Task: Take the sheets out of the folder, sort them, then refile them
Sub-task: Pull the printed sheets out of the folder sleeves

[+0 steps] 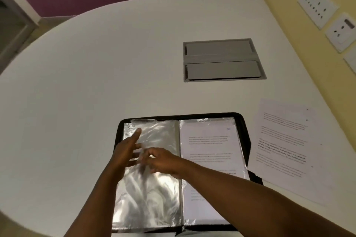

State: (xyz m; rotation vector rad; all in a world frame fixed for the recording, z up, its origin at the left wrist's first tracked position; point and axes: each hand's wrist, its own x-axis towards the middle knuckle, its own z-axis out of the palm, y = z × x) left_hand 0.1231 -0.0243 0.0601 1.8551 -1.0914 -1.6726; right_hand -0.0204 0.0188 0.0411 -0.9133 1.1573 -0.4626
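From the head view, the folder [181, 171] lies open and flat on the white tabletop [96, 82], close to the person's body. It has a black cover and clear plastic sleeves. The left sleeve [150, 198] looks empty, shiny and wrinkled. The right sleeve holds a printed sheet [210, 140] with a small number written in its top corner.

I judge the plastic to be thin, soft and slippery, so it will crumple and slide under the fingers. The paper inside is light and bends easily. The best place to take hold seems to be the open top edge of a sleeve, with one hand keeping the plastic still.

The left hand [125, 152] is spread over the left sleeve, its fingers straight and reaching toward the upper corner. The right hand [163, 161] crosses over to the same sleeve with the fingers bent. It is blurred, so I cannot tell whether it pinches the plastic.

A loose stack of printed sheets [285, 146] lies on the tabletop just beside the folder, on the right. Farther away, a grey cable hatch [221, 59] is set into the tabletop.
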